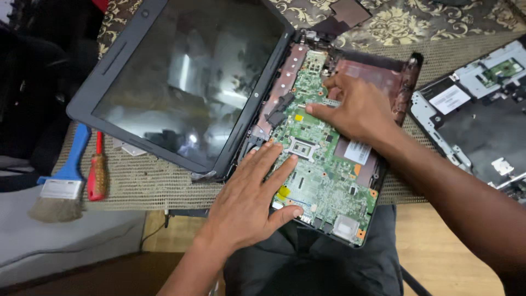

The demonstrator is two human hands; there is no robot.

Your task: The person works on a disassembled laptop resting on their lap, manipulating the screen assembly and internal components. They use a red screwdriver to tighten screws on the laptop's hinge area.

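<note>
Woven mat (164,186), laptop (186,82), brush (63,181), screwdriver (97,175)

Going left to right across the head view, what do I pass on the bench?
Blue-handled brush → red-handled screwdriver → laptop screen → left hand flat on the green motherboard → right hand pressing the board's upper part → removed laptop cover panel.

The left hand (249,200) and right hand (359,109) are covering parts of the green circuit board (323,181); the frame's right edge is cutting off the grey cover panel (482,120).
</note>
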